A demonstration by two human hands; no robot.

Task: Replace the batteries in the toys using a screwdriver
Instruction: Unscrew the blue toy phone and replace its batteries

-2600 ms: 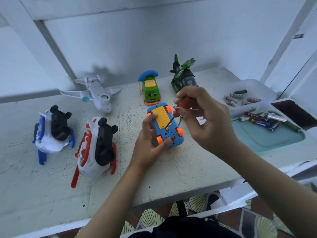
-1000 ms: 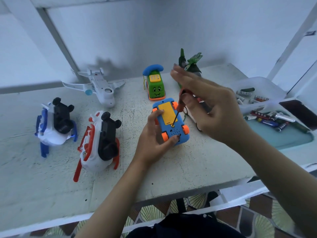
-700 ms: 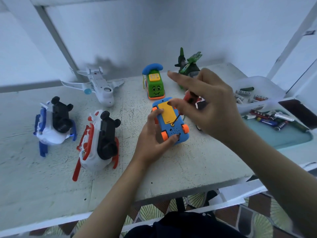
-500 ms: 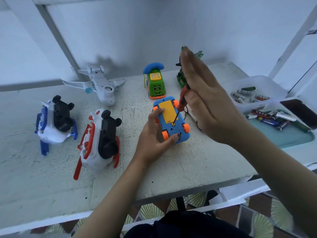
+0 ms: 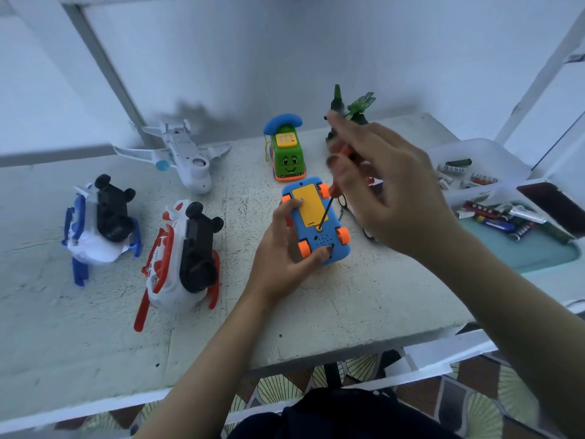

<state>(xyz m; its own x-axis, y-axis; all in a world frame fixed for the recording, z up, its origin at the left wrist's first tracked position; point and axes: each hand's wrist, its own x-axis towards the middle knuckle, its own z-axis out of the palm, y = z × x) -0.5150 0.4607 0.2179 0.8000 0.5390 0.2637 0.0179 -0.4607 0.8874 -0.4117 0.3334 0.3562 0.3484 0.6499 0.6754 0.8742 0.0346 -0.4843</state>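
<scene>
A blue toy car (image 5: 316,221) lies upside down on the table, orange wheels up, with a yellow battery cover (image 5: 308,204) on its underside. My left hand (image 5: 281,251) grips the car from its left side and near end. My right hand (image 5: 386,185) holds a red-handled screwdriver (image 5: 330,198) between thumb and fingers, the other fingers spread. The dark tip stands on the screw just below the yellow cover.
On the table are a green toy phone car (image 5: 286,153), a green helicopter (image 5: 346,115), a white plane (image 5: 186,156), a blue-and-white toy (image 5: 98,223) and a red-and-white toy (image 5: 183,258). Right: a clear tub (image 5: 468,153) and a teal tray (image 5: 538,248) with batteries.
My right hand has kept turning the screwdriver on the same screw, its fingers spreading and regripping the handle. The left hand and the car have stayed put.
</scene>
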